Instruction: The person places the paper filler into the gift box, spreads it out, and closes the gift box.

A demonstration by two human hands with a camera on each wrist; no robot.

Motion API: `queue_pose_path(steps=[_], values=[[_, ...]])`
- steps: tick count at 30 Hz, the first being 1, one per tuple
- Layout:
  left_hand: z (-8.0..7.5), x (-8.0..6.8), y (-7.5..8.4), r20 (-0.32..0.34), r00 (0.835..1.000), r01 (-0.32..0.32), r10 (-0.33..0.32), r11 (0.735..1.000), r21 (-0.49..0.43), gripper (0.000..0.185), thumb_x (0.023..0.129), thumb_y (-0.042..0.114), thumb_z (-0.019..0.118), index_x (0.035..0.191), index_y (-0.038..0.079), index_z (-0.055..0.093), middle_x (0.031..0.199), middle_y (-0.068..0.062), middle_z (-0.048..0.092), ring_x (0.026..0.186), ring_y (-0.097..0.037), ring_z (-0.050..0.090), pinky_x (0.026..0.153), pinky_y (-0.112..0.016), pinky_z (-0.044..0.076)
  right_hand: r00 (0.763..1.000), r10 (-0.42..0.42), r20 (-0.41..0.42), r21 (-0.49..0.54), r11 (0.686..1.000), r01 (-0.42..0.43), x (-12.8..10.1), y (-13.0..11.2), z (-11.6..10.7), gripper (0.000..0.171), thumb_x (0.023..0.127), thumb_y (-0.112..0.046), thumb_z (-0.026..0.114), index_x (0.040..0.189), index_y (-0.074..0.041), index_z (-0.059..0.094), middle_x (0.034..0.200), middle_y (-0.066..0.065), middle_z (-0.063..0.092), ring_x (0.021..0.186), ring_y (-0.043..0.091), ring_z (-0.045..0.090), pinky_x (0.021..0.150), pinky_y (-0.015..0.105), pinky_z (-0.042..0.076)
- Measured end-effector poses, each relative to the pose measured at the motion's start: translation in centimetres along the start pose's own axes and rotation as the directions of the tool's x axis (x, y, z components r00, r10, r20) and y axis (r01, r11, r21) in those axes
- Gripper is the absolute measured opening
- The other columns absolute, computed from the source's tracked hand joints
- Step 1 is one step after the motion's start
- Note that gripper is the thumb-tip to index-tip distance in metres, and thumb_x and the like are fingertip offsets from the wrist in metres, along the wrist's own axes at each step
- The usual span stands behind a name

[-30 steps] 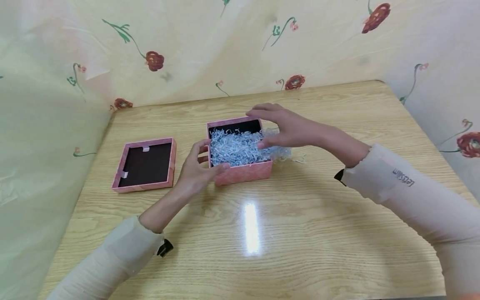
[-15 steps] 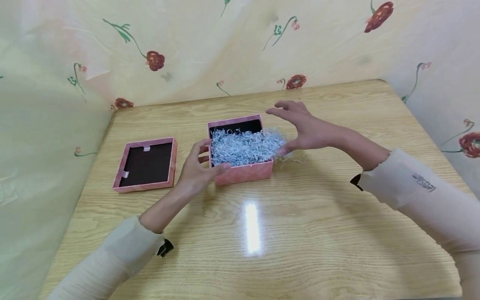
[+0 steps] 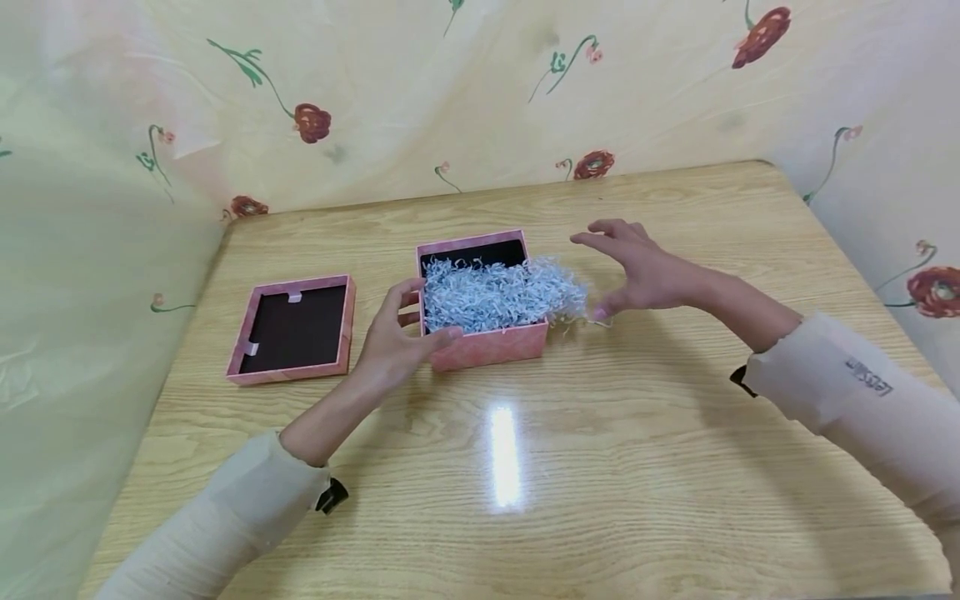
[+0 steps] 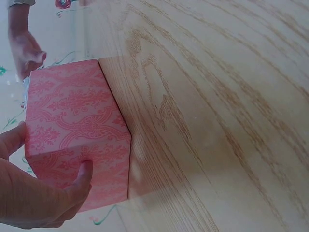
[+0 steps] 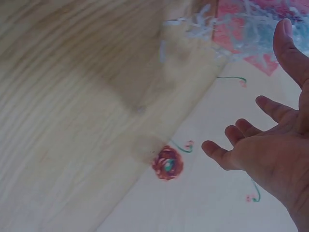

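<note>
The left hand grips the near left corner of the pink gift box on the wooden worktop; the left wrist view shows its damask pattern and the thumb curled on the side wall. White shredded paper spills over the right rim. Beside it, the right hand hovers, fingers spread, holding nothing. The lid lies upturned further left.

The left hand grips a corner of the pink patterned cardboard box resting on the light wood-grain table
</note>
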State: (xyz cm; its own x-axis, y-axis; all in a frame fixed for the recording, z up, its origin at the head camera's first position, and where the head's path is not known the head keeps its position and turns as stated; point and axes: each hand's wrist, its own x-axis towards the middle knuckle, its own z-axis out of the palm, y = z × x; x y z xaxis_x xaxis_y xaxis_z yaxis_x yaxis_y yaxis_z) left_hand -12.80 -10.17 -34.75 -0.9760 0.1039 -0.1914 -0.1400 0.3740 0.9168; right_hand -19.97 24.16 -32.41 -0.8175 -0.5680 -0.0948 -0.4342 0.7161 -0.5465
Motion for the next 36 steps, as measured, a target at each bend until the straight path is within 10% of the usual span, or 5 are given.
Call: queue_pose_path(steps=[20,29,36], values=[[0.0,0.0,0.0,0.003,1.000,0.003,-0.003,1.000,0.020,0.087,0.078,0.036,0.081,0.148,0.022,0.031,0.144,-0.005,0.038,0.126,-0.028,0.043,0.095,-0.042,0.048,0.998,0.046,-0.045,-0.119,0.992,-0.051,-1.6,4.7,3.7,0.074,0.065,-0.020,0.089,0.130,-0.007,0.058,0.140,0.026,0.036,0.124,0.049,0.029,0.088,0.067,0.028],[0.0,0.0,0.0,0.005,1.000,-0.006,0.006,1.000,0.029,0.087,0.078,0.037,0.080,0.148,0.022,0.031,0.144,-0.005,0.038,0.126,-0.028,0.043,0.095,-0.043,0.048,0.985,-0.014,-0.171,-0.114,0.993,-0.006,-1.6,5.7,4.6,0.019,0.072,-0.007,0.083,0.088,-0.014,0.074,0.131,0.021,0.050,0.117,0.043,0.037,0.085,0.065,0.027],[0.0,-0.1,0.0,0.007,1.000,-0.003,0.003,0.999,0.033,0.086,0.079,0.037,0.080,0.148,0.023,0.030,0.144,-0.005,0.038,0.126,-0.028,0.043,0.096,-0.043,0.047,0.966,-0.078,-0.246,-0.114,0.992,0.051,-1.4,6.1,5.6,0.020,0.073,0.000,0.079,0.066,-0.014,0.067,0.121,0.020,0.057,0.108,0.038,0.043,0.080,0.059,0.028]])
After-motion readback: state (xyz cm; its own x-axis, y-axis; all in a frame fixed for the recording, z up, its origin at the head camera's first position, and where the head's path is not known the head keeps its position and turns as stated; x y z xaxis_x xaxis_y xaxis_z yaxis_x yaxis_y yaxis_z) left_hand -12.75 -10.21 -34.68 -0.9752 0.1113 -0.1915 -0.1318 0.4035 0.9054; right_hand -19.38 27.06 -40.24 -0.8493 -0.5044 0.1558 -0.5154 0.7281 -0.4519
